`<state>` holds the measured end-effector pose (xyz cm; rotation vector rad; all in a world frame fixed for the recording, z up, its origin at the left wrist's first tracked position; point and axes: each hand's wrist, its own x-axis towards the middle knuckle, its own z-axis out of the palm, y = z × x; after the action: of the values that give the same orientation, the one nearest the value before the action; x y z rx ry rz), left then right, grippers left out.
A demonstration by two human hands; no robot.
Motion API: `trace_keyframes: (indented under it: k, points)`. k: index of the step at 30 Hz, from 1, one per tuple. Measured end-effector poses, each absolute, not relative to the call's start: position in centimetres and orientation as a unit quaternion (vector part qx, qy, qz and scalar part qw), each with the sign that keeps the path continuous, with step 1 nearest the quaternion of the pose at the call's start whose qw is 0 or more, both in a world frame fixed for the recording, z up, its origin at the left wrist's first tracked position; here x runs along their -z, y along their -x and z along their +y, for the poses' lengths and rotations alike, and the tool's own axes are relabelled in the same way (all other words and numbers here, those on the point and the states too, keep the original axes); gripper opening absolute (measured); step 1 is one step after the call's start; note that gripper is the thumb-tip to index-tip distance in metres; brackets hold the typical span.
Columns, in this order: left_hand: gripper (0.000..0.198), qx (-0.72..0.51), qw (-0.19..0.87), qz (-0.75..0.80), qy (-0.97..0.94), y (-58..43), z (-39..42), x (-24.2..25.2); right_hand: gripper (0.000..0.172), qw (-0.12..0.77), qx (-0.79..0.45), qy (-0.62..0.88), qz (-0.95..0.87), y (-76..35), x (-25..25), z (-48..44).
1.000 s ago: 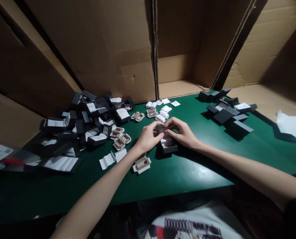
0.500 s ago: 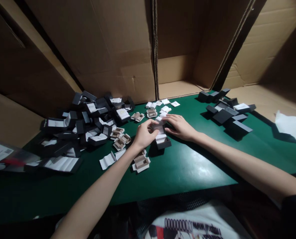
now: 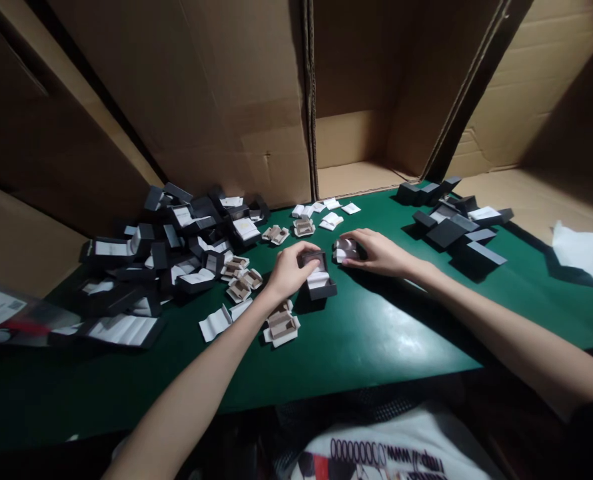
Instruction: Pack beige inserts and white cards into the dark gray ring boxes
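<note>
My left hand (image 3: 292,272) is closed around the left side of a small open black box (image 3: 322,289), with thumb and fingers over its upper part. White lining shows inside the box. Just to the right, my right hand (image 3: 376,253) pinches a small folded cardboard insert (image 3: 345,251), pale on the outside, a little apart from the box. Left of my left hand lie several similar folded cardboard inserts (image 3: 239,289), brown inside with white edges. More of them, including a brown insert (image 3: 282,327), lie beside my left forearm.
A heap of open black boxes (image 3: 196,230) covers the left of the green table (image 3: 376,347). More black boxes (image 3: 446,230) lie at the right. Folded white papers (image 3: 331,221) are near the back edge. Large cardboard boxes (image 3: 236,100) rise behind, and a white sheet (image 3: 584,253) lies far right.
My right hand has moved right, away from the black box, with the cardboard insert in its fingers. My left hand and the box have shifted slightly left.
</note>
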<state>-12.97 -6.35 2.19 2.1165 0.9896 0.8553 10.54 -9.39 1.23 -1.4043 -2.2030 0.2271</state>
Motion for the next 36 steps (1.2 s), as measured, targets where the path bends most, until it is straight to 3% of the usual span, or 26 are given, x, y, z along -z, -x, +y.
trace_keyframes:
  k: [2,6,19,27,36]
  points:
    - [0.02,-0.338,0.29,0.387,-0.808,13.1,-6.3,-2.3,0.049,0.244,-0.091,0.518,-0.815,-11.1,-1.4,-9.5]
    - [0.021,-0.359,0.247,0.399,-0.807,13.2,-6.3,-2.3,0.038,0.244,-0.111,0.514,-0.814,-11.5,-1.8,-9.5]
    - [0.021,-0.4,0.269,0.379,-0.79,13.2,-5.8,-1.8,0.026,0.353,-0.119,0.435,-0.82,-10.2,-3.5,-11.0]
    - [0.02,-0.397,0.166,0.344,-0.834,12.8,-7.2,-2.8,0.026,0.305,-0.088,0.38,-0.869,-9.1,-3.9,-11.9]
    - [0.024,-0.386,0.144,0.307,-0.858,12.8,-7.8,-3.0,0.026,0.258,-0.065,0.326,-0.907,-7.7,-3.7,-12.5]
